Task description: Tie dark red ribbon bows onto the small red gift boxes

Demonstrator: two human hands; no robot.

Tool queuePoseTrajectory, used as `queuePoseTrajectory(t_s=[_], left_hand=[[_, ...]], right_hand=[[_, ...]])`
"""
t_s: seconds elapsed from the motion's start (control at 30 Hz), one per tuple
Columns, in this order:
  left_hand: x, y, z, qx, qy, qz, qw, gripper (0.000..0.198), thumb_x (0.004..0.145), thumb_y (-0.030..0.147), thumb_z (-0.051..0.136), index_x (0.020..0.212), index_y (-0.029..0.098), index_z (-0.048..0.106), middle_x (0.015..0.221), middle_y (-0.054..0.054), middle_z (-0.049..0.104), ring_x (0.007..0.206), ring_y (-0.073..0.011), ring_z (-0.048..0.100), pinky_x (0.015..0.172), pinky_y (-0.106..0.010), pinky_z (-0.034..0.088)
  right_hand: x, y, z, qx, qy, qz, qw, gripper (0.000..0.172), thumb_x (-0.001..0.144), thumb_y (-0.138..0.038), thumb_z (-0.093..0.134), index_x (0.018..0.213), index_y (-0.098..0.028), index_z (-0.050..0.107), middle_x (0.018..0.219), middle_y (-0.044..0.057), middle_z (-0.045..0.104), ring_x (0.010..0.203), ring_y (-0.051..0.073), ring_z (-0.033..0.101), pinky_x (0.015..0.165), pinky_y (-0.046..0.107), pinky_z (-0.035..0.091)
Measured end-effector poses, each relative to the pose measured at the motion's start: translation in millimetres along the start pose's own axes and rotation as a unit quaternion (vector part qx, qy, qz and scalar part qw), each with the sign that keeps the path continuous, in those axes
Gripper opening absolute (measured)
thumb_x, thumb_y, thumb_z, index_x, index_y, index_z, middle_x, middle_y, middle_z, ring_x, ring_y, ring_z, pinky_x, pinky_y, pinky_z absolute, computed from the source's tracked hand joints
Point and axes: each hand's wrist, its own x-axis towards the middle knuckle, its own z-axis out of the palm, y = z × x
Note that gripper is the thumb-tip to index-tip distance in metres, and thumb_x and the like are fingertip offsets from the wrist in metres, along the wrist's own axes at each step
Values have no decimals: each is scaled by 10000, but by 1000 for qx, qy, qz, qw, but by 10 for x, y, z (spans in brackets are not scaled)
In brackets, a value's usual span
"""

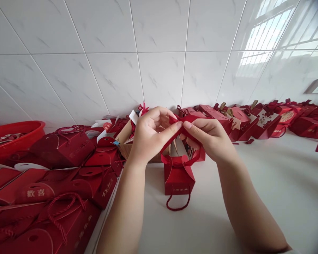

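Note:
A small red gift box stands upright on the white counter, a red cord loop hanging from its front. A red ribbon runs up from the box top to both hands. My left hand pinches the ribbon between thumb and forefinger above the box. My right hand grips the ribbon's other part, fingertips almost touching the left hand's.
Flat, unfolded red boxes with cord handles are piled at the left. A red plastic basin sits far left. Finished red boxes line the white tiled wall at the right. A brown cardboard box stands behind my left hand.

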Motion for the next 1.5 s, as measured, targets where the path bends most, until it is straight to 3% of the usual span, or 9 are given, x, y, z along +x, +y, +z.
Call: queuePoseTrajectory(t_s=[0.17,0.33,0.53,0.63,0.83,1.0,1.1,1.27,1.5], left_hand=[[6,2,-13,4,-3,-2,1000,151,737,219,750,744,174,607,706,16,625,623,-92,608,527,-178,495],[7,-27,-22,0,-7,7,1000,168,711,191,772,738,171,608,712,21,636,633,-94,631,543,-180,521],[-2,-89,-25,7,-10,27,1000,152,736,204,757,720,165,611,692,9,667,627,-121,666,578,-227,556],[-3,-86,-36,6,-26,17,999,163,751,238,748,741,162,604,715,-8,662,649,-145,671,613,-274,569],[-9,-24,-68,3,-92,-36,995,223,766,250,728,906,180,570,905,-22,650,813,-148,659,691,-261,547],[-8,-40,-152,91,-190,-101,972,146,854,298,601,922,186,665,788,-19,653,730,-138,607,608,-248,466],[-5,-59,-197,143,-225,-119,956,155,867,271,549,873,202,687,746,-5,647,690,-132,577,608,-258,437],[-11,-40,-214,207,-215,-117,947,167,852,313,558,777,194,649,735,-3,634,707,-146,577,648,-278,444],[-24,-6,-210,208,-219,-150,942,208,856,358,566,738,191,603,707,9,603,677,-132,545,612,-263,413]], right_hand=[[-9,11,16,20,2,-1,1000,412,880,-466,603,614,-152,588,477,-25,499,440,63,430,425,205,334],[-3,53,34,49,15,32,998,382,845,-483,644,662,-148,649,533,11,586,470,85,514,436,206,392],[55,98,20,148,8,38,988,197,833,-376,693,804,-182,717,664,2,639,527,69,551,466,176,437],[70,107,13,187,-25,31,982,127,857,-300,676,912,-206,741,681,-12,634,564,55,561,522,159,478],[100,173,-6,208,-12,-10,978,111,886,-239,643,885,-230,754,741,-13,654,690,52,604,664,148,518],[85,170,-169,82,-66,-68,992,131,898,-220,620,903,-240,749,776,-2,670,765,94,629,735,213,534],[46,123,-285,-49,-109,-115,986,131,897,-216,615,920,-231,743,823,14,676,767,110,622,685,227,523],[-21,26,-370,-229,-146,-178,946,166,917,-219,571,886,-187,731,881,55,680,803,142,621,665,259,525],[-51,-8,-265,-386,-98,-228,888,213,911,-111,529,899,-162,735,863,64,690,780,158,620,704,297,489]])
